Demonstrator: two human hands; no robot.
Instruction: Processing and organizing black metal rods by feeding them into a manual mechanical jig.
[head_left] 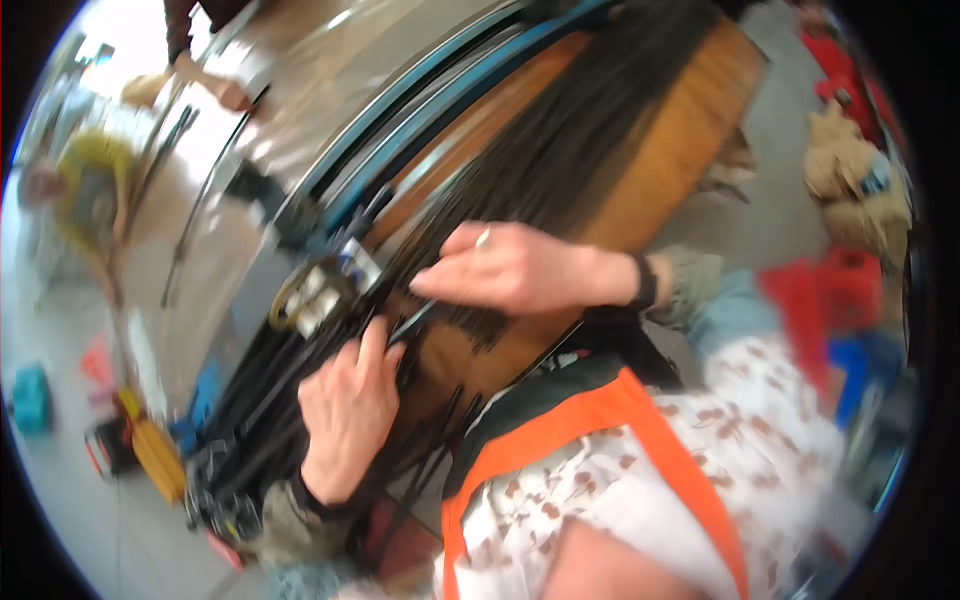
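Observation:
My left hand point(350, 410) is closed, its index finger and thumb bent toward a thin grey-blue rod point(412, 322) that shows between my hands. My right hand point(510, 270), with a ring and a dark wristband, has its fingers pressed together and pointing left, just above that rod. What lies under these fingers is hidden. Behind my right hand, a thick bundle of long dark rods point(560, 150) runs across a wooden tabletop point(660, 150). A small metal machine or fixture point(318, 298) sits left of my fingertips. Motion blurs much of the picture.
Blue rails point(440, 75) run along the table's far side. More black rods point(265, 385) lie at the lower left, near a yellow tool point(157, 460) on the floor. Across from me, one person's hand point(235, 97) holds a thin rod; another person in yellow point(90, 185) bends over.

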